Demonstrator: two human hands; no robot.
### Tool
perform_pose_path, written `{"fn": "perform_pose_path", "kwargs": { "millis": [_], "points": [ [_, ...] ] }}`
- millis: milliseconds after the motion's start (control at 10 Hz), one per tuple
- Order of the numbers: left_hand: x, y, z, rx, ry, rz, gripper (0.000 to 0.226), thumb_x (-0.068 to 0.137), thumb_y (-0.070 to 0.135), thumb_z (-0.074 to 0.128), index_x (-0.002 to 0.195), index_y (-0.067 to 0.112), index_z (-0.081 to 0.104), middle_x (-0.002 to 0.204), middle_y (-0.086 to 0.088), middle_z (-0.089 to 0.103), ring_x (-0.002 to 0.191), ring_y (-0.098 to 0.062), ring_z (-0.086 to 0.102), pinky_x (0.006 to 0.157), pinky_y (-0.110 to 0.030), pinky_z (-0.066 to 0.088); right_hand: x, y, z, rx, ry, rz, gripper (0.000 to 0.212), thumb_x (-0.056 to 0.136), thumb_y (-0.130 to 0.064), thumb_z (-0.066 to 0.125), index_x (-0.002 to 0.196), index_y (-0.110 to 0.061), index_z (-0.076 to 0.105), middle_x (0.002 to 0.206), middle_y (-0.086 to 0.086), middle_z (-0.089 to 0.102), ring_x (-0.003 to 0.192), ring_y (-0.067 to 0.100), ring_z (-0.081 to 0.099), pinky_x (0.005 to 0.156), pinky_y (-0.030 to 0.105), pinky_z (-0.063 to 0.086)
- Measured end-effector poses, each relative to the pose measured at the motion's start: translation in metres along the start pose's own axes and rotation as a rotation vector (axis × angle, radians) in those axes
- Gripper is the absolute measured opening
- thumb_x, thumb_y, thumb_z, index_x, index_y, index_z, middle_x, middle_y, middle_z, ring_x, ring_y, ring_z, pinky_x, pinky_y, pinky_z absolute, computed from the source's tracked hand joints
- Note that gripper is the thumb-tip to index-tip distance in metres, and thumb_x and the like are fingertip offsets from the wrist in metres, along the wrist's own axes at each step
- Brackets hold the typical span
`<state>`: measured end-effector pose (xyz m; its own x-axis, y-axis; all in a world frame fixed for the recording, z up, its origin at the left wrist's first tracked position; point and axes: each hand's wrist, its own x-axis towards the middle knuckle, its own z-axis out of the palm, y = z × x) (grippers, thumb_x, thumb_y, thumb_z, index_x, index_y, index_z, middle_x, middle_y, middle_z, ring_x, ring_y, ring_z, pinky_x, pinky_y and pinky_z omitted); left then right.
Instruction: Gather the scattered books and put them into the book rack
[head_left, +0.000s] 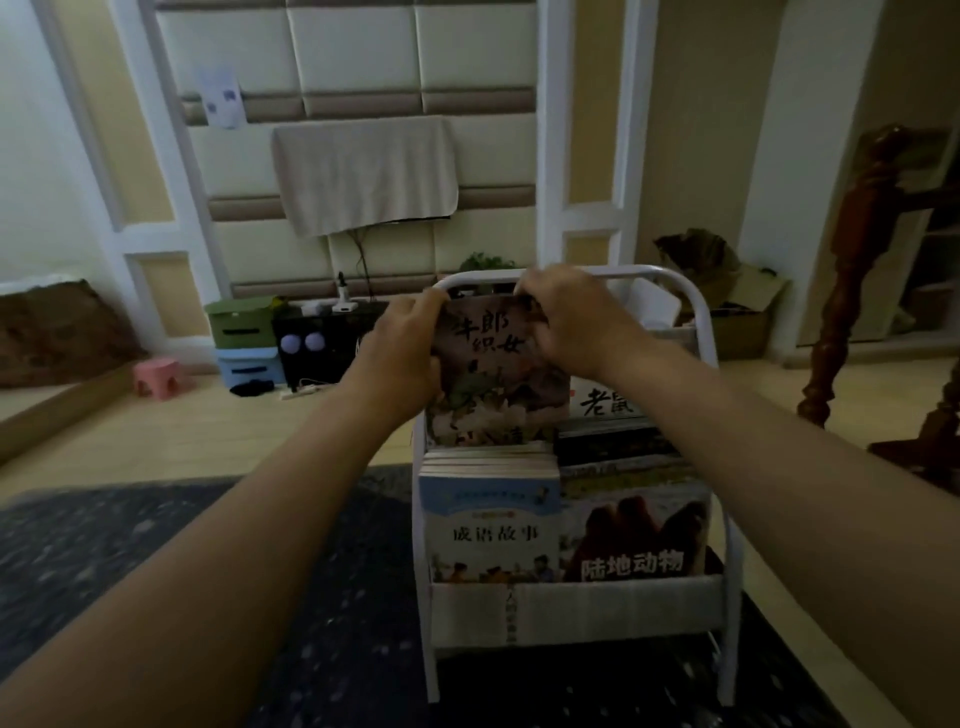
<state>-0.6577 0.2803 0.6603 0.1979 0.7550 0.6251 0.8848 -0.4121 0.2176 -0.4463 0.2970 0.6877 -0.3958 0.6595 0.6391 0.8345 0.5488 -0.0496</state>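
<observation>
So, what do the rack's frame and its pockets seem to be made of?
Frame: probably metal tube, painted white; it is thin and its corners bend smoothly. Pockets: likely pale fabric, matt, with a slightly uneven top edge.

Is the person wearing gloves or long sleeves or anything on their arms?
No. The left hand and right hand are bare, with no gloves, rings or watch showing. The left forearm and right forearm are bare too; no sleeve is in view.
</observation>
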Motion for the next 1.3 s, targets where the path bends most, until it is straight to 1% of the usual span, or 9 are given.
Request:
{"fn": "perform_pose_path", "kwargs": {
  "millis": [200,300,400,500,600,800,1100,1200,1300],
  "points": [
    [-0.019,-0.014,0.041,0.181,-0.040,-0.023,0.048,0.086,0.008,0.063,0.131,0.006,0.045,0.112,-0.014,0.047,0.092,-0.029,0.052,0.071,-0.035,0.045,-0.018,0.007,0.044,-0.011,-0.116,0.024,0.018,0.090,-0.010,0.055,0.109,-0.011,0.057,0.108,0.014,0.059,0.111,0.038,0.052,0.088,0.050,0.050],
    [-0.023,-0.023,0.053,0.294,-0.056,-0.022,0.042,0.085,0.013,0.066,0.123,0.004,0.049,0.108,-0.013,0.046,0.092,-0.028,0.048,0.070,-0.034,0.045,-0.023,0.007,0.056,-0.107,-0.161,0.002,0.019,0.093,-0.011,0.054,0.111,-0.009,0.058,0.113,0.014,0.060,0.114,0.035,0.052,0.094,0.050,0.048],
    [-0.031,-0.029,0.066,0.432,-0.078,-0.027,0.044,0.082,0.023,0.070,0.120,0.008,0.052,0.109,-0.013,0.042,0.094,-0.029,0.045,0.070,-0.036,0.047,-0.027,0.009,0.068,-0.189,-0.248,-0.003,0.023,0.093,-0.018,0.058,0.114,-0.008,0.061,0.120,0.013,0.056,0.116,0.030,0.051,0.089,0.041,0.049],
    [-0.035,-0.029,0.069,0.451,-0.078,-0.074,0.053,0.081,0.028,0.073,0.127,0.016,0.048,0.114,-0.014,0.040,0.098,-0.032,0.044,0.074,-0.040,0.049,-0.026,0.010,0.071,-0.205,-0.272,0.016,0.026,0.093,-0.022,0.059,0.115,-0.009,0.064,0.121,0.013,0.053,0.115,0.030,0.052,0.085,0.038,0.049],
    [-0.034,-0.029,0.072,0.356,-0.150,-0.178,0.059,0.085,0.028,0.069,0.135,0.027,0.039,0.119,-0.017,0.045,0.108,-0.037,0.046,0.075,-0.045,0.049,-0.023,0.009,0.075,-0.284,-0.294,-0.008,0.029,0.094,-0.027,0.060,0.117,-0.010,0.065,0.121,0.012,0.053,0.116,0.030,0.051,0.082,0.035,0.046],
    [-0.026,-0.034,0.075,0.210,-0.229,-0.176,0.048,0.087,0.020,0.063,0.129,0.030,0.043,0.120,-0.013,0.062,0.103,-0.036,0.060,0.072,-0.043,0.052,-0.020,0.007,0.077,-0.341,-0.309,0.001,0.035,0.093,-0.030,0.062,0.121,-0.010,0.063,0.121,0.011,0.052,0.119,0.030,0.048,0.083,0.037,0.045],
    [-0.024,-0.031,0.067,0.066,-0.321,-0.217,0.052,0.091,0.024,0.057,0.139,0.030,0.039,0.129,-0.012,0.059,0.111,-0.033,0.057,0.091,-0.043,0.049,-0.021,0.007,0.071,-0.247,-0.365,0.037,0.030,0.091,-0.032,0.061,0.115,-0.014,0.066,0.116,0.010,0.054,0.113,0.029,0.052,0.085,0.037,0.048],
    [-0.024,-0.024,0.052,0.077,-0.341,-0.224,0.072,0.094,0.039,0.053,0.153,0.040,0.012,0.134,-0.015,0.050,0.113,-0.035,0.054,0.095,-0.045,0.047,-0.025,0.006,0.059,-0.066,-0.319,0.128,0.035,0.093,-0.034,0.060,0.123,-0.016,0.064,0.123,0.009,0.056,0.116,0.029,0.055,0.093,0.039,0.049],
    [-0.029,-0.022,0.042,0.059,-0.266,-0.245,0.074,0.095,0.044,0.051,0.153,0.043,0.005,0.127,-0.015,0.047,0.105,-0.033,0.053,0.090,-0.046,0.049,-0.030,0.004,0.052,0.016,-0.236,0.185,0.043,0.094,-0.032,0.060,0.134,-0.015,0.058,0.132,0.010,0.055,0.122,0.029,0.053,0.099,0.041,0.047]
  ]
}}
